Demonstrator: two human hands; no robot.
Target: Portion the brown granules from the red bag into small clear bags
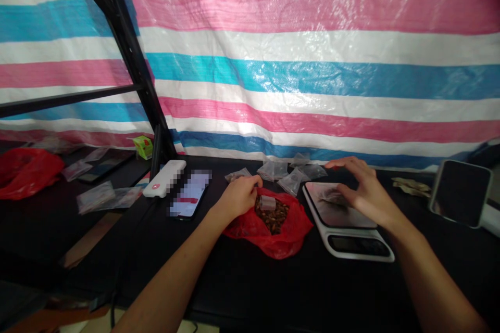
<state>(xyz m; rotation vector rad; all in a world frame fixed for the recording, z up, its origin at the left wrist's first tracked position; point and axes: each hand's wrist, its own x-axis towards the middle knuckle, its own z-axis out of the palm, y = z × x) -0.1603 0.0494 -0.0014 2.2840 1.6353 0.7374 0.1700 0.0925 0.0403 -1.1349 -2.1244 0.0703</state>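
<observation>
My left hand (242, 195) is closed at the left rim of a red plastic bag (279, 245). The bag lies spread open, with small brown pieces (278, 221) inside that look like seeds or dried bits. On top of them rests a small clear plastic cup (268, 203). Above a white kitchen scale (321, 218), my right hand (365, 187) holds its thumb and fingers apart. A small clear bag with dark contents (332, 195) lies on the scale's plate, close to my right thumb. The scale's display (357, 244) looks dark.
Several small clear bags (291, 179) lie behind the red bag. To the left are a phone (191, 195), a white device (166, 178), a black metal post (128, 57) and another red bag (29, 171). Crumpled paper-like pieces (410, 187) and a dark-screened device (461, 192) are at right.
</observation>
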